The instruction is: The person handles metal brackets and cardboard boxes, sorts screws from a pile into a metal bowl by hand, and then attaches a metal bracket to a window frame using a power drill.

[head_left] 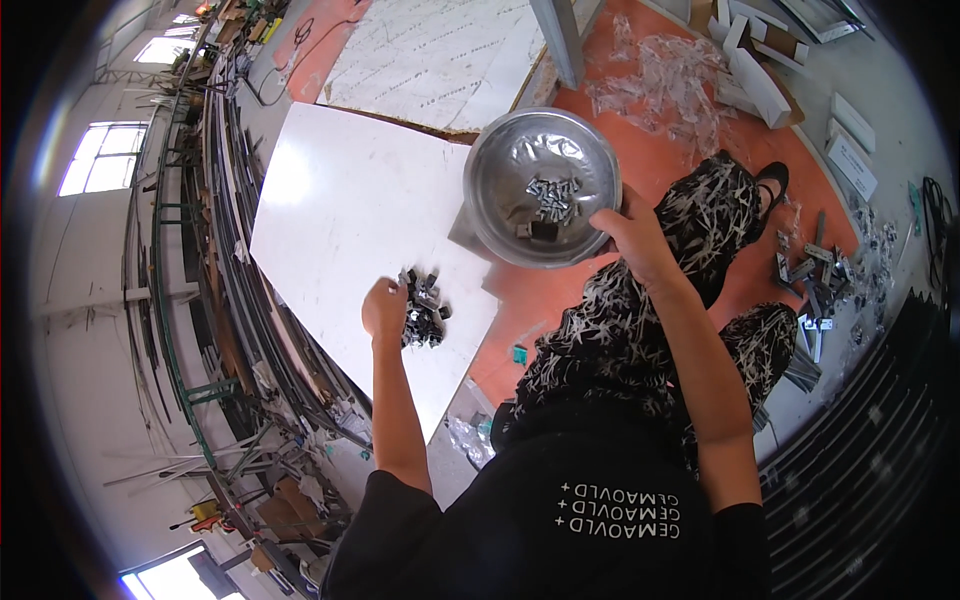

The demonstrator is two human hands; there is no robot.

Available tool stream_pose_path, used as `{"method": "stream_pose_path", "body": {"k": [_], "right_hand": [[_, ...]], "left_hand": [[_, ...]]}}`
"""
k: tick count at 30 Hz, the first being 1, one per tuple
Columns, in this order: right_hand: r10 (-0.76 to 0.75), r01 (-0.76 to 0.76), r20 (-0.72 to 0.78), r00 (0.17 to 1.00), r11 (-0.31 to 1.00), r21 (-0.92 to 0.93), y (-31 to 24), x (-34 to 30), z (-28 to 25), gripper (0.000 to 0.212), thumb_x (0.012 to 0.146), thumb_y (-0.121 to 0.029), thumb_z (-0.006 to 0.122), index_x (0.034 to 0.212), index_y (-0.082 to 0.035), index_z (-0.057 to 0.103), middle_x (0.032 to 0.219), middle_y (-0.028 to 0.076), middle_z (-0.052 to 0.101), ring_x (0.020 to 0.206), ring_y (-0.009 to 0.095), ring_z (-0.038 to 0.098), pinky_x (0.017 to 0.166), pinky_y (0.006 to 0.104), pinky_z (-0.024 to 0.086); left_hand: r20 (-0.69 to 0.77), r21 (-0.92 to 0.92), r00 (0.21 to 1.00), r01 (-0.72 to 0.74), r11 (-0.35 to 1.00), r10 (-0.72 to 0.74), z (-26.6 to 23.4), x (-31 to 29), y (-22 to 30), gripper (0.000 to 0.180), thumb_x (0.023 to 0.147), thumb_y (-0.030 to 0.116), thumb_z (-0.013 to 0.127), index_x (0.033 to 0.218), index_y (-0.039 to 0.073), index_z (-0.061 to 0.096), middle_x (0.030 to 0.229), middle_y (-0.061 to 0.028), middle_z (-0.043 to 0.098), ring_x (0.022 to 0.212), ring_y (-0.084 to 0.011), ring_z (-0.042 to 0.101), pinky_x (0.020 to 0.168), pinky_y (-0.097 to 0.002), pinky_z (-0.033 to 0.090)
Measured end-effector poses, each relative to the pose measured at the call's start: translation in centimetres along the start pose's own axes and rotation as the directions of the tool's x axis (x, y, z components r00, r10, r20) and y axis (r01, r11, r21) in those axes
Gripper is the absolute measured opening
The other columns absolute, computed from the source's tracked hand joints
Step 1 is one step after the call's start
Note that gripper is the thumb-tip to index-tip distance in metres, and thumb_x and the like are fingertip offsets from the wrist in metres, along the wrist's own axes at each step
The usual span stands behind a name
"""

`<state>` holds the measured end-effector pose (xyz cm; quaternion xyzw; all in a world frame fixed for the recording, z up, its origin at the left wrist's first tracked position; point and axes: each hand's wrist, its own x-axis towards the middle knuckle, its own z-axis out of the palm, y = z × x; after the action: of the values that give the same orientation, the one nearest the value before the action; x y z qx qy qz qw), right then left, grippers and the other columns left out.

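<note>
My right hand [635, 236] grips the rim of a round metal bowl [490, 225], thumb on the inside and fingers underneath. In the bowl lie several small silvery screw-like pieces [555, 198] and a dark block-shaped part [543, 231]. My left hand [384, 308] is closed at the edge of a heap of small black and silver metal parts [425, 315] on a white board [330, 215]. Its fingertips touch the heap, and what they pinch is too small to make out.
A second panel [430, 60] lies beyond the board, by a grey metal post [560, 40]. Plastic wrapping [660, 85] is scattered on the red floor; white boxes [760, 85] and loose metal fittings [820, 270] lie to the right. Long bars [230, 200] are racked at the left.
</note>
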<state>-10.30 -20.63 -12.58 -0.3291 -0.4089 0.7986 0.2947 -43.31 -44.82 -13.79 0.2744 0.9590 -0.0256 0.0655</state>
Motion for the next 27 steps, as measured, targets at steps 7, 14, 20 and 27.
{"method": "stream_pose_path", "body": {"k": [7, 14, 20, 27], "right_hand": [[-0.014, 0.014, 0.008, 1.0, 1.0, -0.001, 0.1, 0.0, 0.0, 0.049, 0.079, -0.005, 0.051, 0.127, 0.005, 0.048, 0.099, 0.01, 0.062, 0.075, 0.014, 0.065, 0.055, 0.0259, 0.057], [-0.211, 0.205, -0.001, 0.977, 0.949, -0.237, 2.1, 0.4, 0.2, 0.052, 0.076, -0.006, 0.055, 0.127, 0.002, 0.052, 0.094, 0.011, 0.064, 0.076, 0.015, 0.061, 0.066, 0.0282, 0.053], [-0.242, 0.235, -0.015, 0.97, 0.953, -0.19, 2.6, 0.6, -0.4, 0.056, 0.075, -0.006, 0.057, 0.131, 0.001, 0.051, 0.098, 0.011, 0.064, 0.084, 0.016, 0.061, 0.075, 0.0281, 0.051], [-0.133, 0.133, 0.008, 0.991, 0.982, -0.136, 1.5, 0.2, 0.1, 0.054, 0.075, -0.004, 0.057, 0.128, 0.002, 0.052, 0.099, 0.01, 0.064, 0.082, 0.013, 0.06, 0.072, 0.0264, 0.051]], "left_hand": [[-0.399, -0.397, 0.731, -0.682, 0.615, 0.553, -7.7, -8.2, 17.5, 0.019, 0.084, 0.018, 0.069, 0.093, 0.003, 0.063, 0.082, -0.0107, 0.064, 0.067, -0.0268, 0.062, 0.063, -0.0397, 0.049], [-0.09, -0.105, 0.669, -0.743, 0.661, 0.738, -3.6, -7.0, 22.3, 0.03, 0.076, 0.02, 0.074, 0.095, 0.003, 0.059, 0.09, -0.0157, 0.06, 0.084, -0.0364, 0.06, 0.072, -0.0455, 0.049], [-0.077, -0.14, 0.717, -0.696, 0.704, 0.693, -4.1, -7.7, 22.7, 0.027, 0.072, 0.017, 0.071, 0.093, 0.004, 0.059, 0.092, -0.0158, 0.058, 0.087, -0.0375, 0.059, 0.074, -0.0472, 0.048], [-0.112, 0.028, 0.621, -0.779, 0.627, 0.776, -4.2, -7.5, 21.0, 0.017, 0.07, 0.008, 0.059, 0.087, 0.004, 0.06, 0.089, -0.0138, 0.057, 0.089, -0.0328, 0.056, 0.081, -0.0434, 0.047]]}}
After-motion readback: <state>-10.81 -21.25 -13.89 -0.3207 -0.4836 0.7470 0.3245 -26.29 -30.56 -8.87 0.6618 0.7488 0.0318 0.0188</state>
